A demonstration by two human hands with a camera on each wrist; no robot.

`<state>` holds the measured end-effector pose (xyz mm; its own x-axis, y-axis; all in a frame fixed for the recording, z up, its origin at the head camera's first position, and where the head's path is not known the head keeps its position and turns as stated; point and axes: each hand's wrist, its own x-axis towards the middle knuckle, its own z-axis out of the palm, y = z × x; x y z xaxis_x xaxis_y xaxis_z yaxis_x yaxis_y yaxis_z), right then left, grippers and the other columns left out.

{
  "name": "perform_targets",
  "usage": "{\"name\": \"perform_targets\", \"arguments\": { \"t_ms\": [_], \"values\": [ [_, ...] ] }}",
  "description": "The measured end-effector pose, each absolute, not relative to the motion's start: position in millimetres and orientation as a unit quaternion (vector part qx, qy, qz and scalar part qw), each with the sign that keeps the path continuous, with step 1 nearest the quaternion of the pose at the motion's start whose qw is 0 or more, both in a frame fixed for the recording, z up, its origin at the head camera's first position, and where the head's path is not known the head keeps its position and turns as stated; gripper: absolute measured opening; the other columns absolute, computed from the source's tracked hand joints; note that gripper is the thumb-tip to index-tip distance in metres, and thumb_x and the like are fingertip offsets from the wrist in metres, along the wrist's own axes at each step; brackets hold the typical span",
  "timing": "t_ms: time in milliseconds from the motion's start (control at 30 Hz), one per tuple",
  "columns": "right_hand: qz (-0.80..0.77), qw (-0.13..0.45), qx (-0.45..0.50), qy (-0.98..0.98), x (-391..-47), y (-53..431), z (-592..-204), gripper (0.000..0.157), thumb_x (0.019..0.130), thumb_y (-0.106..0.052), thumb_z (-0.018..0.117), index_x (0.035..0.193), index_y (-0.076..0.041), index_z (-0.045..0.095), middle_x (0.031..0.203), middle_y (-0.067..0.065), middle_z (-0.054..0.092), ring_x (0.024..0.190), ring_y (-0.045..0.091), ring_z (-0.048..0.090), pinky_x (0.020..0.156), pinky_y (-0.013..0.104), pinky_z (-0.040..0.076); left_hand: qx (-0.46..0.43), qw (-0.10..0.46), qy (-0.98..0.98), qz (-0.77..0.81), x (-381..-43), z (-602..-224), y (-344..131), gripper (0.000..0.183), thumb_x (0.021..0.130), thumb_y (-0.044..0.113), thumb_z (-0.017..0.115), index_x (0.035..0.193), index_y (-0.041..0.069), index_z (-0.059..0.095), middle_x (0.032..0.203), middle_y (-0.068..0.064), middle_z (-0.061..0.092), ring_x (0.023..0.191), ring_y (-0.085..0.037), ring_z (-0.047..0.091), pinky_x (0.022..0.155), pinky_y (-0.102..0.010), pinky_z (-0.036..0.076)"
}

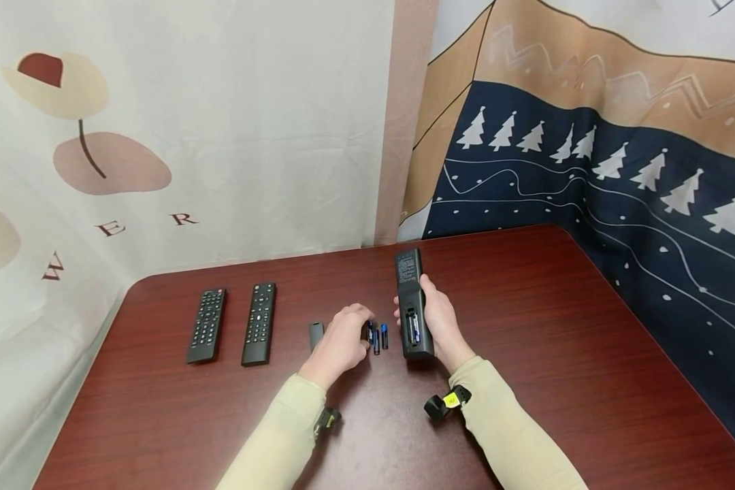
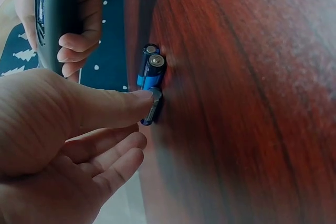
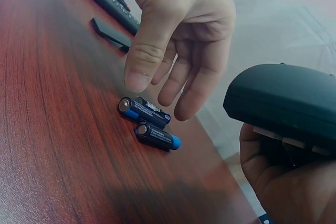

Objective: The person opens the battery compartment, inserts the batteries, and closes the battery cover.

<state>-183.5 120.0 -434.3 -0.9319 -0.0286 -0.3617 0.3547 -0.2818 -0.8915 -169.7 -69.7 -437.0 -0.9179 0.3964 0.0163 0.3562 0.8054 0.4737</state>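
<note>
My right hand (image 1: 443, 318) grips a black remote control (image 1: 409, 299), held back side up with its lower end toward me. The remote's battery compartment (image 1: 413, 327) is uncovered, and a battery with silver and blue on it shows inside. Left of it, my left hand (image 1: 343, 338) reaches over a small group of dark blue batteries (image 1: 376, 340) on the table. In the right wrist view its thumb (image 3: 142, 61) and loosely bent fingers hang just above the batteries (image 3: 149, 114), with a gap between thumb and fingers.
A small dark battery cover (image 1: 316, 333) lies beside my left hand, partly hidden by it. Farther left, two black remotes (image 1: 259, 323) (image 1: 207, 325) lie buttons up. The reddish-brown table (image 1: 557, 354) ends at hanging printed cloths (image 1: 269, 136) behind and at the right.
</note>
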Motion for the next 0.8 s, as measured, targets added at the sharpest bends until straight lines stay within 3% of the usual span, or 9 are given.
{"name": "perform_targets", "arguments": {
  "t_ms": [300,800],
  "values": [
    [-0.79,0.12,0.136,0.586,-182.8,120.3,-434.3,0.063,0.11,-0.053,0.031,0.147,-0.006,0.048,0.127,0.023,0.064,0.079,0.017,0.07,0.073,0.032,0.06,0.196,0.044,0.953,0.227,-170.2,-439.9,-67.6,0.036,0.084,-0.003,0.078,0.119,0.0,0.072,0.124,-0.013,0.068,0.118,-0.033,0.062,0.097,-0.044,0.055],
    [-0.793,0.118,0.133,0.583,-183.0,120.9,-434.6,0.064,0.11,-0.054,0.031,0.147,-0.005,0.048,0.126,0.023,0.064,0.078,0.017,0.07,0.072,0.032,0.06,0.199,0.036,0.954,0.22,-172.4,-443.5,-68.0,0.03,0.084,-0.001,0.079,0.113,0.003,0.074,0.116,-0.011,0.068,0.111,-0.032,0.063,0.092,-0.044,0.056]
  ]
}}
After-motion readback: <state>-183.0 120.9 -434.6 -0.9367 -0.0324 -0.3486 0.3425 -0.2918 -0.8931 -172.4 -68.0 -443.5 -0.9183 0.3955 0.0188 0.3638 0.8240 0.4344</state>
